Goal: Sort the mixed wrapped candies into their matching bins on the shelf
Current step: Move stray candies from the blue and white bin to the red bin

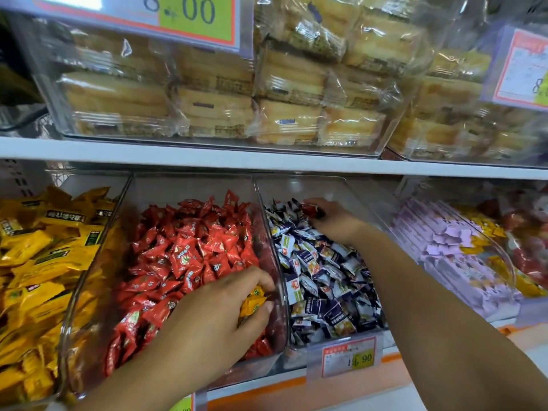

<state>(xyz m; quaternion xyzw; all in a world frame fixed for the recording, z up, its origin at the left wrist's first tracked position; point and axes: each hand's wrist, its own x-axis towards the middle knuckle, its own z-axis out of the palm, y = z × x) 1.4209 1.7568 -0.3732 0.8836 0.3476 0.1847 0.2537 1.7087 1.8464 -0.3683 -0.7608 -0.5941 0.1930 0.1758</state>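
Clear bins line the lower shelf. The yellow candy bin (66, 318) is at the left, the red candy bin (280, 295) in the middle, the blue-and-white candy bin (350, 191) to its right. My left hand (207, 318) is over the front of the red bin and grips a yellow wrapped candy (253, 301). My right hand (332, 221) reaches deep into the blue-and-white bin and pinches a red wrapped candy (311, 209) at its fingertips.
A bin of purple packets (450, 250) with some yellow and red ones stands at the right. Price tags (350, 355) hang on the shelf's front edge. The upper shelf (207, 155) carries clear boxes of wrapped cakes (222, 93) overhanging the bins.
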